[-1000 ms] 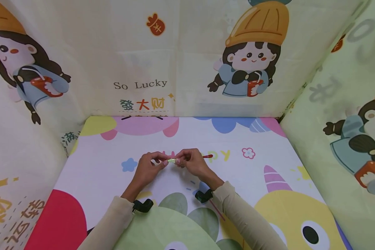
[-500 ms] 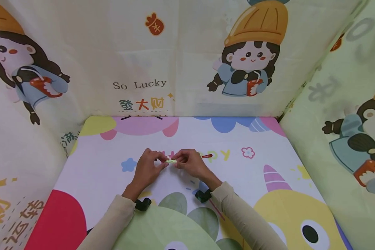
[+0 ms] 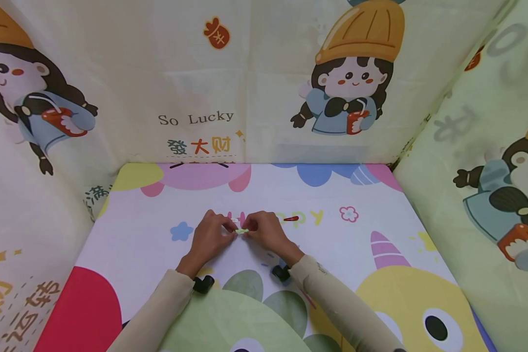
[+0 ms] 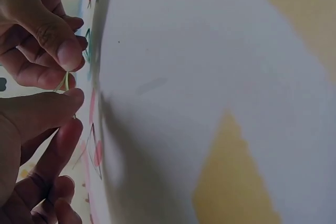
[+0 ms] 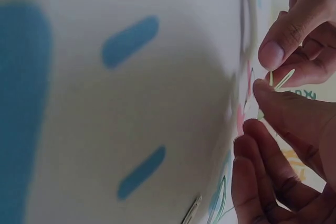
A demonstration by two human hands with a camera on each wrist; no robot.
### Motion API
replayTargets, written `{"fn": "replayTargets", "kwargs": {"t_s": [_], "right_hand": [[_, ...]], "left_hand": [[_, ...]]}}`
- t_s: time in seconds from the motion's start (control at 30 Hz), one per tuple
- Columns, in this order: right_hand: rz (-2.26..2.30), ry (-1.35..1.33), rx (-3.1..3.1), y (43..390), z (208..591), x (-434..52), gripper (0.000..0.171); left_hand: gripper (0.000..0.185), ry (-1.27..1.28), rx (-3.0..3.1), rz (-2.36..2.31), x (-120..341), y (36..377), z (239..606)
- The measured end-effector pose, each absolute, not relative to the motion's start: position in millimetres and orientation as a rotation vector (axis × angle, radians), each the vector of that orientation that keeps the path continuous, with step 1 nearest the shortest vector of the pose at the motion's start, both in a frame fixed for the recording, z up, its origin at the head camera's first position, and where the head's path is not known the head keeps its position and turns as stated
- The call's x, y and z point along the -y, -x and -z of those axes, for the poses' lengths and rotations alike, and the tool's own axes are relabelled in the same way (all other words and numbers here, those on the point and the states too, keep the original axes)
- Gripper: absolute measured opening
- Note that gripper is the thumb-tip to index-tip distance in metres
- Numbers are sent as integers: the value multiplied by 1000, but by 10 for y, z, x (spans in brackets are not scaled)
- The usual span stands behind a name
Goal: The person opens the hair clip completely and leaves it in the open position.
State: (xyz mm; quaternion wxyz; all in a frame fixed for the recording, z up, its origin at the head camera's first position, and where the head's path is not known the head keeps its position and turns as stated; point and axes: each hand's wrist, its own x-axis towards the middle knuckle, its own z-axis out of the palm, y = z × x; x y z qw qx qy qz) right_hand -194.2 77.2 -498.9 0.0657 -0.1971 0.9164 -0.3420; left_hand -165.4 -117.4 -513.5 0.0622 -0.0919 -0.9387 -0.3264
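A small light green snap hair clip (image 3: 242, 231) is held between both hands over the middle of the table. My left hand (image 3: 210, 237) pinches its left end between thumb and forefinger. At the other end, the thumb and forefinger of my right hand (image 3: 267, 231) grip it. In the right wrist view a thin loop of the green clip (image 5: 284, 79) stands apart from its other strip, between the fingertips. Fingers hide much of the clip. On the table beyond my right hand lies a red snap hair clip (image 3: 292, 218).
A slim metallic-looking piece (image 5: 192, 210) and a green teardrop outline (image 5: 220, 200) show low in the right wrist view. The table (image 3: 149, 254) has a printed cartoon cover. A printed cloth wall (image 3: 264, 98) rises behind it, with others at both sides.
The green clip has come slightly nearer to me, with both hands still on it. The fingers have shifted along it, and a pale thing shows behind my left fingertips.
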Motion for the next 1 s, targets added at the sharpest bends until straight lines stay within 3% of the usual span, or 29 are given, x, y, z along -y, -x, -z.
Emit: {"fn": "replayTargets", "kwargs": {"t_s": [0.5,1.0], "right_hand": [[863,557,-2805,1943,5009,-720,11],[1154,521,-2826,1926,4945,-1104,11]], "left_hand": [[12,306,2896,924,1167,1675,5177],[19,383,2789,1020,1107,1624,5055]]}}
